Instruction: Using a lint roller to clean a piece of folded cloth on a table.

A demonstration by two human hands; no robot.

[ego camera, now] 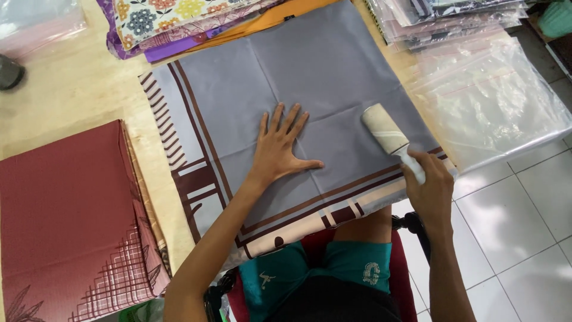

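Both hands sit on the grey cloth: my left hand presses flat, fingers spread; my right hand grips a lint roller, fingers closed around its handle.

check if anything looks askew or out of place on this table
Nothing looks damaged or spilled. The grey square cloth with brown border stripes lies skewed to the wooden table, its near edge hanging over. The left hand presses it flat; the right hand holds a white lint roller on it.
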